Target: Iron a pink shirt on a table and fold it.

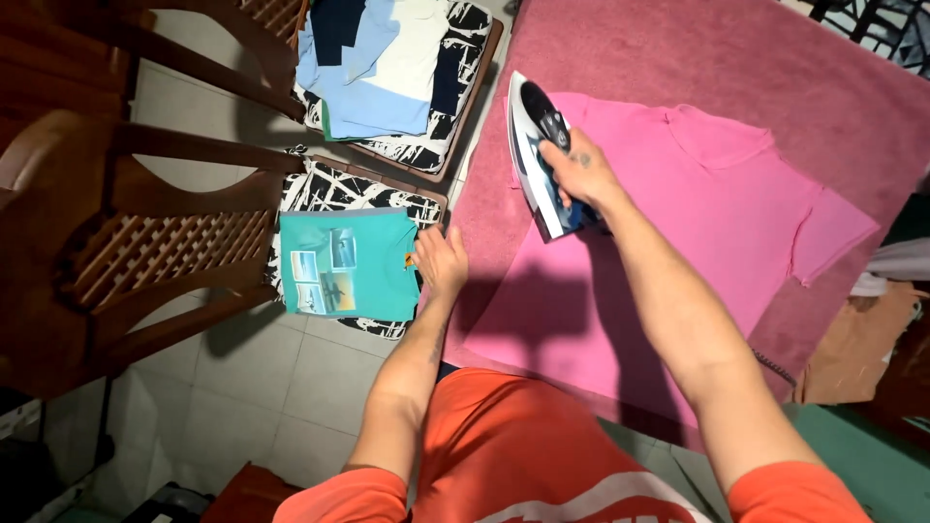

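A pink polo shirt (697,213) lies flat on a dark pink cloth (678,58) that covers the table. My right hand (579,172) grips the handle of a blue and white steam iron (536,155), which rests at the shirt's left edge. My left hand (442,261) lies at the table's left edge with its fingers apart, touching the corner of a folded teal shirt (349,263). That teal shirt has small pictures printed on it and sits on a chair cushion.
Two wooden chairs (116,232) with black and white cushions (329,189) stand on the left on a tiled floor. The far chair holds a stack of folded blue and white clothes (373,58). A brown bag (857,344) sits at the right.
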